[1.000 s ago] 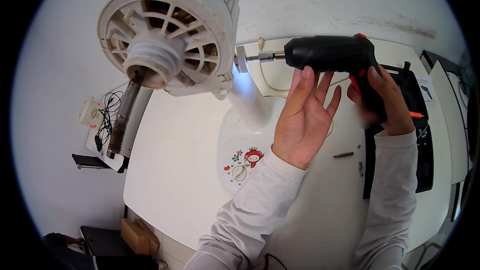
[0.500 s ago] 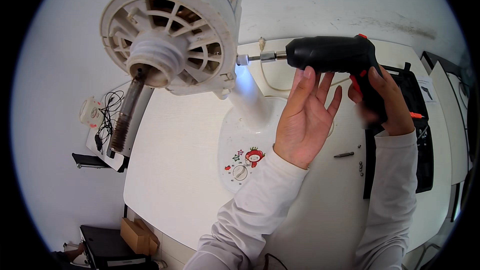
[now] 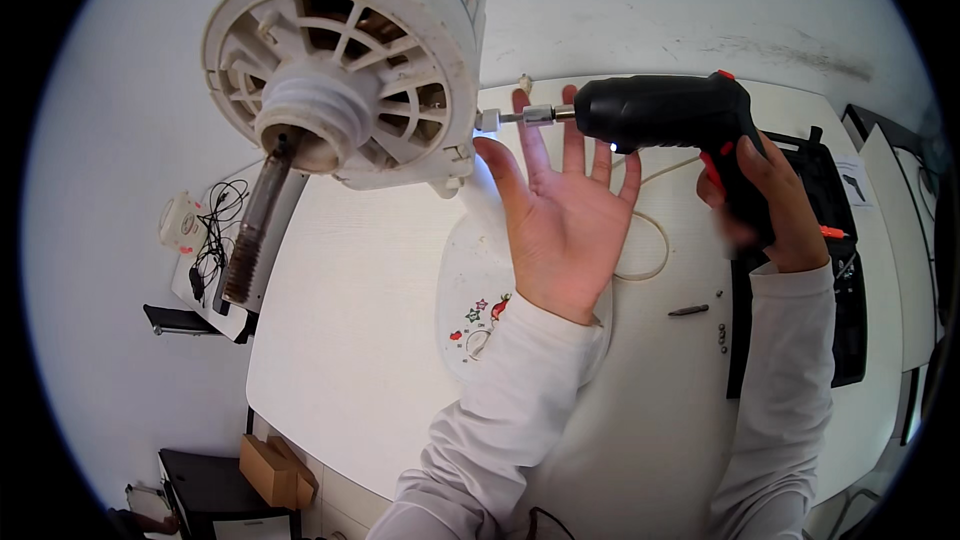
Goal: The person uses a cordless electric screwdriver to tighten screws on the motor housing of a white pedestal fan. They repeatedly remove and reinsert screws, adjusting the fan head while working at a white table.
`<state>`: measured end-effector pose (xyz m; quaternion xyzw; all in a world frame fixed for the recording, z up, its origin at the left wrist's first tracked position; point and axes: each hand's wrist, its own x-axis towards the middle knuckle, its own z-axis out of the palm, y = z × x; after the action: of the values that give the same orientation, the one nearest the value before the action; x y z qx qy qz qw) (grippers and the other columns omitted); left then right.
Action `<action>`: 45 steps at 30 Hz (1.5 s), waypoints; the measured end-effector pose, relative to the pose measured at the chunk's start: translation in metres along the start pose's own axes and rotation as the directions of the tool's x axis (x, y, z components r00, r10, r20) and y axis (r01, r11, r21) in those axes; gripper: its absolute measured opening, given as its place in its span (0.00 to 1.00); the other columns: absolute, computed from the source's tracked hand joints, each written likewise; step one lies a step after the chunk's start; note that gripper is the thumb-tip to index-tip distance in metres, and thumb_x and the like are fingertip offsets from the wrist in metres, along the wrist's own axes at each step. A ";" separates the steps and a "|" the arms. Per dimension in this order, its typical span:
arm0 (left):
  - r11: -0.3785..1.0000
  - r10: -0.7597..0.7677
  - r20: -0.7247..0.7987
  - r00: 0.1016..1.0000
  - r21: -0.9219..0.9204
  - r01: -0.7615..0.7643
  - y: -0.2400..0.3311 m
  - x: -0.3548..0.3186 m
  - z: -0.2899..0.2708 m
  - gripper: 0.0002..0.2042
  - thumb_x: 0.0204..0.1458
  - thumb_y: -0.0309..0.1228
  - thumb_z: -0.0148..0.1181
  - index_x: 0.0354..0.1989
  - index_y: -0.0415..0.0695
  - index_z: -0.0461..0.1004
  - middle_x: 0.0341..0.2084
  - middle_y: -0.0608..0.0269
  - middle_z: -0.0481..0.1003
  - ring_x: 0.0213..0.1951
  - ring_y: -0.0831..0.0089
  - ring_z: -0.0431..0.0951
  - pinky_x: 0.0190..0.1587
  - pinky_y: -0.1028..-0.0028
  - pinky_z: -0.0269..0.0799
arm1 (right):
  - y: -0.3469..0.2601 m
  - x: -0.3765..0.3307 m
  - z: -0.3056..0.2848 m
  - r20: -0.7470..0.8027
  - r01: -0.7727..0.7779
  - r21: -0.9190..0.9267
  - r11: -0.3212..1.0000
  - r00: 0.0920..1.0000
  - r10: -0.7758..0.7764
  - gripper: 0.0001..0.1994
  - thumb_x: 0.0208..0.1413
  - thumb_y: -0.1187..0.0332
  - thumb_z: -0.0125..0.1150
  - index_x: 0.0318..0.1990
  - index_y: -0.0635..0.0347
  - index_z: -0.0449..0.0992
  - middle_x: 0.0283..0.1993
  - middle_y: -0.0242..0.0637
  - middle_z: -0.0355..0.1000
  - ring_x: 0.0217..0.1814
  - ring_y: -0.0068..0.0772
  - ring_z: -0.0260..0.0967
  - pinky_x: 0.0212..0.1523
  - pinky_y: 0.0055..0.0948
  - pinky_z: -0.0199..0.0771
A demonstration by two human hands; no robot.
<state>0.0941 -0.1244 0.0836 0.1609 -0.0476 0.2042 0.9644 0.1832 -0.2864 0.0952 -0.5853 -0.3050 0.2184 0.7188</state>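
My right hand (image 3: 785,202) grips the handle of a black cordless screwdriver (image 3: 655,108) with red accents, a finger at its red trigger. From its metal chuck a bit runs left to a small white knob (image 3: 488,121) on the side of a white fan motor housing (image 3: 335,70). Whether the bit sits in a screw there is too small to tell. A threaded metal shaft (image 3: 255,230) sticks out of the housing's front. Just below the bit, my left hand (image 3: 570,230) is spread with palm up, holding nothing. The fan's white base (image 3: 460,285) is partly behind my left arm.
On the white table (image 3: 340,340) lie a loose bit (image 3: 688,311) and several small metal pieces (image 3: 722,338). An open black tool case (image 3: 850,310) lies at the right. A pale cord (image 3: 665,240) loops behind my left hand. Black cables (image 3: 215,230) lie on a side table at left.
My left hand has moved left from beneath the screwdriver's body to below its bit, and its fingers have spread. The screwdriver and my right hand have hardly moved.
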 end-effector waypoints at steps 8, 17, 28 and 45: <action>0.996 0.008 -0.009 1.000 -0.092 -0.008 0.010 0.004 -0.003 0.16 0.48 0.53 0.56 0.45 0.71 0.71 0.54 0.75 0.65 0.57 0.65 0.58 0.58 0.56 0.51 | 0.000 -0.001 -0.002 -0.018 -0.009 -0.045 0.999 1.000 0.009 0.22 0.56 0.46 0.50 0.40 0.59 0.66 0.22 0.31 0.67 0.13 0.13 0.57 0.11 0.14 0.55; 0.996 -0.026 -0.004 1.000 -0.080 0.026 0.009 0.005 -0.003 0.08 0.48 0.50 0.58 0.36 0.68 0.74 0.54 0.76 0.66 0.58 0.66 0.57 0.59 0.56 0.51 | 0.001 -0.003 0.000 -0.029 -0.006 -0.055 0.998 1.000 0.004 0.23 0.56 0.45 0.49 0.41 0.59 0.66 0.22 0.31 0.67 0.14 0.13 0.58 0.13 0.14 0.54; 0.985 -0.092 0.045 0.995 -0.139 0.098 0.002 0.001 0.001 0.16 0.53 0.50 0.53 0.49 0.64 0.65 0.54 0.85 0.65 0.56 0.80 0.58 0.59 0.68 0.48 | 0.003 -0.002 -0.001 -0.013 0.016 -0.031 0.999 1.000 -0.017 0.24 0.55 0.45 0.49 0.41 0.60 0.66 0.23 0.33 0.67 0.15 0.14 0.58 0.12 0.14 0.55; 0.984 -0.099 0.068 0.993 -0.143 0.108 0.003 0.003 0.000 0.18 0.53 0.49 0.53 0.52 0.63 0.64 0.53 0.85 0.65 0.55 0.78 0.59 0.60 0.67 0.49 | 0.004 -0.002 0.006 -0.049 0.058 -0.038 0.998 0.997 -0.060 0.23 0.58 0.46 0.45 0.40 0.61 0.65 0.22 0.33 0.66 0.10 0.12 0.53 0.10 0.14 0.51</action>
<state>0.0951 -0.1210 0.0852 0.0981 -0.0834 0.1446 0.9811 0.1780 -0.2823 0.0913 -0.5944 -0.3080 0.1768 0.7215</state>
